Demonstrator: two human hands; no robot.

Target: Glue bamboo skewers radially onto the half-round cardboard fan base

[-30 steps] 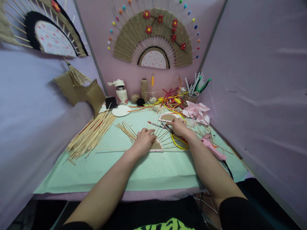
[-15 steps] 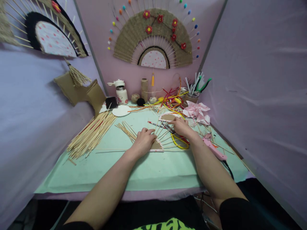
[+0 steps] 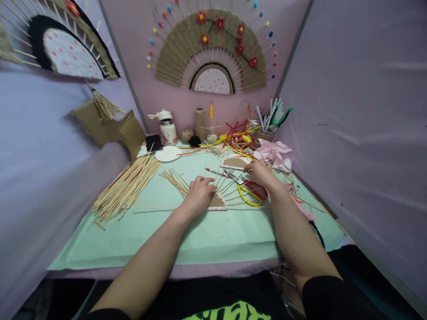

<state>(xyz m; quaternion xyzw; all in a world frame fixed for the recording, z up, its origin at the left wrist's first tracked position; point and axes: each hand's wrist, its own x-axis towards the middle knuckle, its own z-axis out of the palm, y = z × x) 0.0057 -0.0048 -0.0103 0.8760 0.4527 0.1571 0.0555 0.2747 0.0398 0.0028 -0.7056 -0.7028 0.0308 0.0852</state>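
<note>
The half-made fan (image 3: 218,202), a small cardboard semicircle with bamboo sticks spreading out from it, lies on the green surface (image 3: 200,240) just in front of the person. The left hand (image 3: 199,194) rests flat on its left part, fingers loosely spread and gripping nothing, and presses it down. The right hand (image 3: 259,172) is farther back and to the right, beyond the stick tips, near the cardboard half-circle (image 3: 235,162); I cannot tell whether it holds something. The scissors (image 3: 251,194) lie between.
</note>
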